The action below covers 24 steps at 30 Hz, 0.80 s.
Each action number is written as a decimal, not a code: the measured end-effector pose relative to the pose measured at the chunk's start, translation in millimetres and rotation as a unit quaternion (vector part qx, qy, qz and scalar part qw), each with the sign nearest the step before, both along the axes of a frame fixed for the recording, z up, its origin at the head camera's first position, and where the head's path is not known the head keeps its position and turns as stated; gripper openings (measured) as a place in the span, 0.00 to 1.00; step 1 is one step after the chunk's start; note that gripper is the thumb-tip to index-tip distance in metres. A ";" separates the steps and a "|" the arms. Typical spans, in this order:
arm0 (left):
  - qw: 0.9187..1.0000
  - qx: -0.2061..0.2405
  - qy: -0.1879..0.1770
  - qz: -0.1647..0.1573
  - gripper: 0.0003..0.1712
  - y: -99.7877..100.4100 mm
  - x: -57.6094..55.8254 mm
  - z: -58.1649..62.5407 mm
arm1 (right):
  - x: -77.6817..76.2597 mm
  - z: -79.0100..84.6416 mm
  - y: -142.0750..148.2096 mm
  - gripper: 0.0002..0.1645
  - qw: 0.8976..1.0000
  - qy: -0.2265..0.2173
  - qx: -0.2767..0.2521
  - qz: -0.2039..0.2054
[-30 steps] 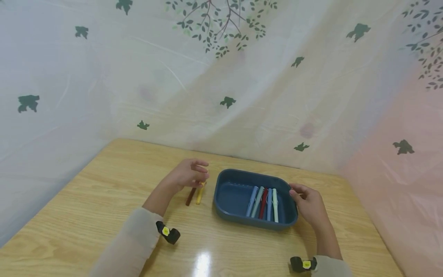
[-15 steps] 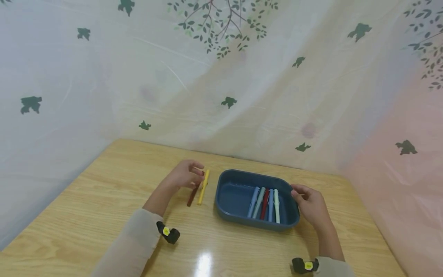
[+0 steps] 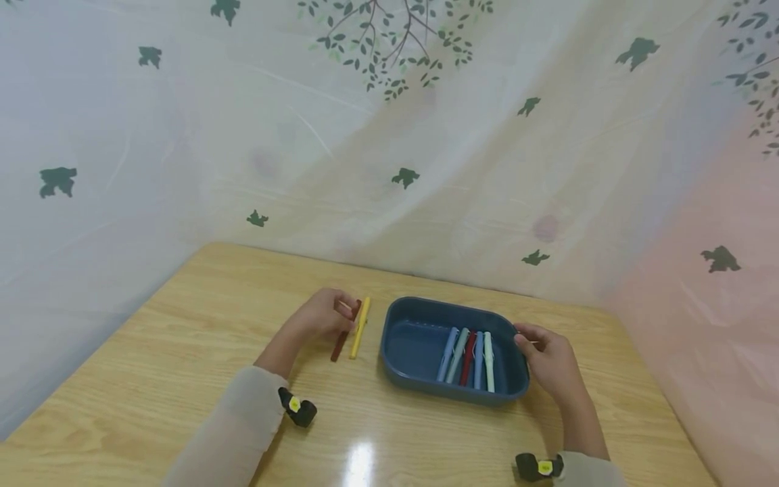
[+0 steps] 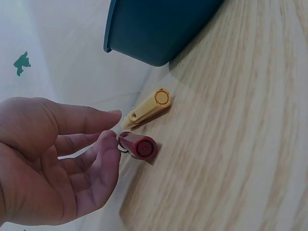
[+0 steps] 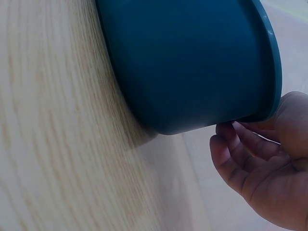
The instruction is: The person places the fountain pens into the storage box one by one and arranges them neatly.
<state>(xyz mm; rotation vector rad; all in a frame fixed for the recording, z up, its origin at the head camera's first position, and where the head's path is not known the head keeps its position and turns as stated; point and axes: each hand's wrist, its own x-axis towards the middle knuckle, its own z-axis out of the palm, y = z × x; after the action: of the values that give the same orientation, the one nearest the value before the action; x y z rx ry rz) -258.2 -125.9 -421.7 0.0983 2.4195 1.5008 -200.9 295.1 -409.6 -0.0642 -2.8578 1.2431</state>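
My left hand (image 3: 324, 316) is low over a dark red pen (image 3: 338, 348) lying on the table. In the left wrist view its fingertips are right at the far part of this pen, with thumb and fingers spread apart. Just to the right of it lies a yellow pen (image 3: 360, 331), nearly parallel. My right hand (image 3: 548, 357) holds the right end of a dark blue oblong box (image 3: 410, 348) by the rim. Several pens lie side by side in the box's right half: blue, grey-green, a red pen (image 3: 468, 358) and a pale green pen (image 3: 489, 362).
The wooden table (image 3: 255, 291) ends at a hanging pale cloth (image 3: 341, 169) printed with leaves and birds, behind and along both sides. Black wrist cameras sit at both cuffs, the left camera (image 3: 298, 408) low over the table.
My left hand has drawn back from the yellow pen, lowered, and shifted left to the dark red pen. The right hand stays on the box rim.
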 end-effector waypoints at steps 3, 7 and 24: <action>1.000 -0.022 0.004 0.003 0.21 1.4 0.5 -0.9 | -1.1 -0.6 0.4 0.23 1.000 0.002 -0.001 0.000; 0.999 -0.044 0.007 0.003 0.22 2.7 2.1 -0.1 | -1.4 -0.7 0.6 0.23 1.000 0.002 0.000 0.001; 0.986 -0.160 0.045 -0.002 0.26 5.3 2.5 1.6 | -2.8 -3.4 3.0 0.23 1.000 0.012 0.004 0.005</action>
<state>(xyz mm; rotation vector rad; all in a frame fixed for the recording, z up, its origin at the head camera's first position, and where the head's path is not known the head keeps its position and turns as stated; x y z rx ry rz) -255.7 -120.6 -420.1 0.1028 2.6957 1.1084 -203.7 298.1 -413.0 -0.0365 -2.8463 1.2263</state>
